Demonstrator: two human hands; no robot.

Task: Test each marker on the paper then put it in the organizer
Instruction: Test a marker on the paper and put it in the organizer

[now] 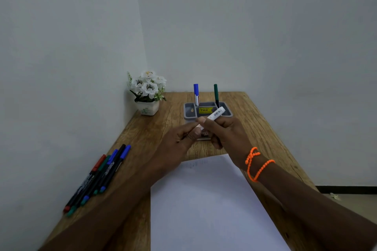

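Both hands meet above the table, just in front of the grey organizer (188, 111). My right hand (226, 134) grips a white-barrelled marker (216, 113) whose free end tilts up to the right over the organizer. My left hand (179, 138) pinches the marker's lower end; whether that end is a cap is hidden by the fingers. A blue-capped marker (196, 93) and a green marker (216, 94) stand upright in the organizer. The white paper (208, 199) lies near me with faint scribbles at its top edge.
Several dark markers (100, 175) with red, green and blue caps lie in a row at the table's left edge. A white flower pot (147, 96) stands in the back left corner. Walls close the left and back sides. The wooden table (259, 128) ends at the right.
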